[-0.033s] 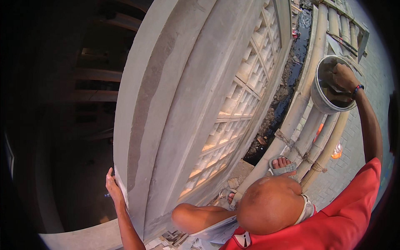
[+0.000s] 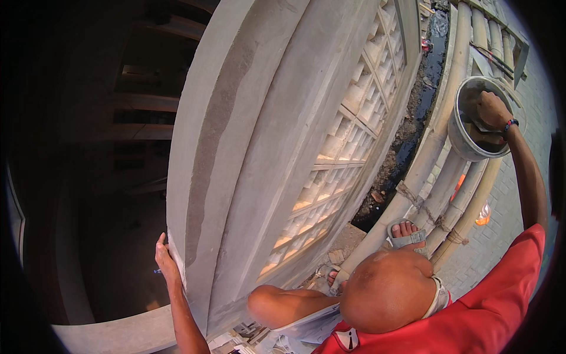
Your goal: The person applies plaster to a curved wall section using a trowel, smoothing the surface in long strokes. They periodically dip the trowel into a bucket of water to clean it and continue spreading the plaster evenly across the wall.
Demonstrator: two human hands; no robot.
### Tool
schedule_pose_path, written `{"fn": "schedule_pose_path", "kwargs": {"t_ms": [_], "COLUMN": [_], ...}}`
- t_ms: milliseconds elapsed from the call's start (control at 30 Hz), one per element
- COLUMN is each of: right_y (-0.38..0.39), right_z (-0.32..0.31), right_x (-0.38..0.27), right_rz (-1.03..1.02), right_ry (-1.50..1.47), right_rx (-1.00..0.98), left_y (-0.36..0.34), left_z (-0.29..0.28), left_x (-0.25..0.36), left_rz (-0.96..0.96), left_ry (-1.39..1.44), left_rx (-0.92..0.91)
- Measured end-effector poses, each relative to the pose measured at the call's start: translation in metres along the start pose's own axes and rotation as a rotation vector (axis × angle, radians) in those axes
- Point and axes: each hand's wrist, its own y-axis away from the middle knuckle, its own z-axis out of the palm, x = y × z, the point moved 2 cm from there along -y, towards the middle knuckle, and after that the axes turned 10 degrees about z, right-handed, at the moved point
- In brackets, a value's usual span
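The right hand (image 2: 494,111) is inside the bucket (image 2: 457,139), near the bamboo platform's (image 2: 435,147) right edge; I cannot tell what its curled fingers grip. The left hand (image 2: 167,265), visible fingers extended, touches the pillar's (image 2: 181,189) left edge.

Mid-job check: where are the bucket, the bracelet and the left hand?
Bucket (image 2: 460,141): head view, outer wall below the rim.
Bracelet (image 2: 510,124): head view, middle of the band.
Left hand (image 2: 168,263): head view, middle of the hand.
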Motion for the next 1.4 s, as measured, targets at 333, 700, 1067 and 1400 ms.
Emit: {"fn": "schedule_pose_path", "kwargs": {"t_ms": [333,700,1067,1400], "right_y": [0.004,0.035,0.0,0.054], "right_z": [-0.012,-0.077,-0.03,-0.094], "right_x": [-0.001,-0.008,-0.001,0.015], "right_rz": [-0.16,-0.204,-0.113,-0.117], "right_ry": [-0.114,-0.22,0.048,-0.232], "right_rx": [0.003,0.303,0.044,0.19], "left_y": [0.017,0.004,0.007,0.006], "left_z": [0.006,0.0,0.007,0.003], "left_x": [0.019,-0.007,-0.034,-0.005], "left_rz": [-0.058,-0.025,0.095,0.065], "left_ry": [0.006,0.051,0.005,-0.04], "left_rx": [0.043,0.048,0.084,0.044]}}
